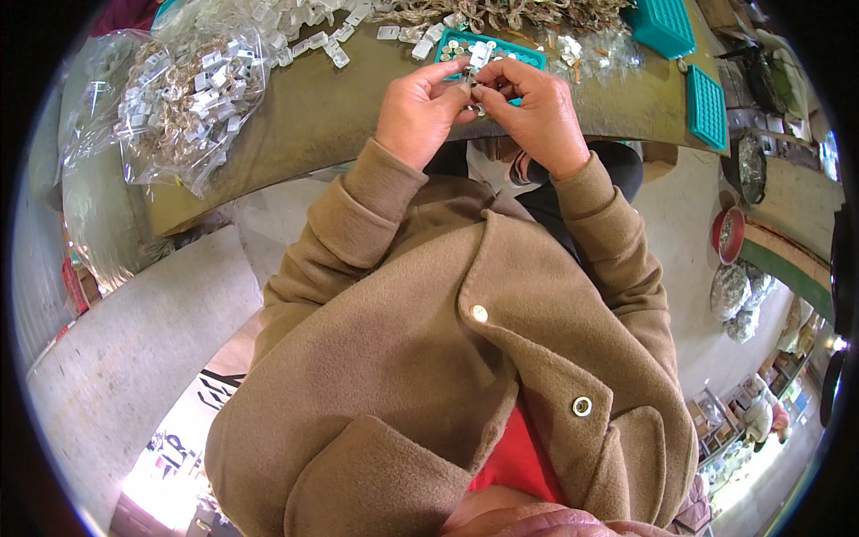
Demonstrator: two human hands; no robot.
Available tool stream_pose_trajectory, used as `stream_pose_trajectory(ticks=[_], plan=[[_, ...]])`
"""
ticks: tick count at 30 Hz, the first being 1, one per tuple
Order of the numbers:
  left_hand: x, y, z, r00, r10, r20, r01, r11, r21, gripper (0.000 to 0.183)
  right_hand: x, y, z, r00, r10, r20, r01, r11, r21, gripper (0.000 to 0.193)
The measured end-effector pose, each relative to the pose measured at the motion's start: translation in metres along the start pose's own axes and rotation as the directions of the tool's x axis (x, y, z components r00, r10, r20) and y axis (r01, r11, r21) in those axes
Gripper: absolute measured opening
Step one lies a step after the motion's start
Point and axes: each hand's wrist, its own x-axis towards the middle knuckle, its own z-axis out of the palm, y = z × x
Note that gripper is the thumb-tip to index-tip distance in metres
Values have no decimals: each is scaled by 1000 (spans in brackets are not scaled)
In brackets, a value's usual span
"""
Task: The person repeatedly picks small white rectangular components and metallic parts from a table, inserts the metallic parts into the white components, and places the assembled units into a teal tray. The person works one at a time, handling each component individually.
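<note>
My left hand (pixel 419 115) and my right hand (pixel 541 109) meet at the near edge of the table, thumbs and fingers pinched together. Between the fingertips is something small with a dark or metallic glint, too small and covered to name. A small translucent white plastic piece (pixel 480 54) shows just past the fingertips; whether it is held or rests on the tray behind, I cannot tell. Right behind my hands lies a teal tray (pixel 530 58) holding several small round white pieces, partly covered by my fingers.
On the left, a clear plastic bag (pixel 192 98) bulges with white plastic tags and tan cords. Loose translucent pieces (pixel 338 54) and a heap of cords (pixel 501 12) lie at the back of the olive table (pixel 322 112). Teal trays (pixel 707 107) stand right; a red basin (pixel 729 234) is beyond.
</note>
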Motion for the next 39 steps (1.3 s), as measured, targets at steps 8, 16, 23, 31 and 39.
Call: stream_pose_trajectory(ticks=[8,16,23,31,39], plan=[[-5,-2,4,963,269,-6,-229,830,509,30,-5,1,13,975,-151,-164,89,937,-337,13],[-4,11,1,991,-128,34,130,990,-59,39,-5,2,6,960,230,-161,-195,959,205,13],[-5,8,-1,983,-176,53,180,979,-92,37,-3,-2,7,992,38,-122,-38,999,2,13],[-9,0,-8,979,-190,74,195,979,-64,32,-13,-1,11,982,-158,-103,132,965,-225,3],[-7,-3,-7,964,-259,62,264,959,-102,27,-17,7,8,989,-118,-86,106,986,-127,9]])
